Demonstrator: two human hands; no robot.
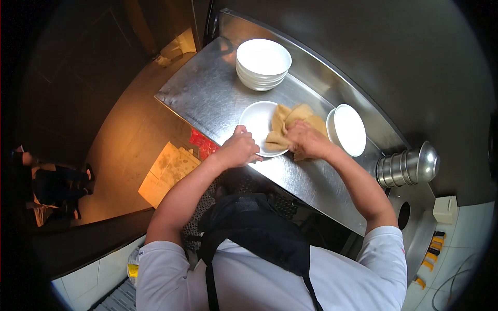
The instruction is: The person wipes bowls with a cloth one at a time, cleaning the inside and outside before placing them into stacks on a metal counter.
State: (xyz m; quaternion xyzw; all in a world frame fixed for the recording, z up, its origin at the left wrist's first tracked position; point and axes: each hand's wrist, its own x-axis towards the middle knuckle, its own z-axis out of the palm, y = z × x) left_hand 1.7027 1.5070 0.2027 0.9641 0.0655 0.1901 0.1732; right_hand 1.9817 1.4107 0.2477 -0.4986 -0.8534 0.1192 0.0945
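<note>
My left hand (239, 149) is closed on the near left rim of a white bowl (255, 116), which is at the front part of the steel counter. In my right hand (308, 139) is a bunched tan cloth (280, 127), pressed against the bowl's right side and partly inside it. The cloth covers that side of the bowl, and some of my right fingers are hidden in its folds. Behind the bowl stands a stack of white bowls (263, 65). To the right of the cloth, more white bowls (348, 129) sit tilted, one in another.
The steel counter (199, 85) has a raised back edge. Stacked metal containers (407, 166) lie on their side at its right end. Below on the left are a stained flattened cardboard (168, 171) and a red wrapper (203, 143). Another person (54, 189) is at the far left.
</note>
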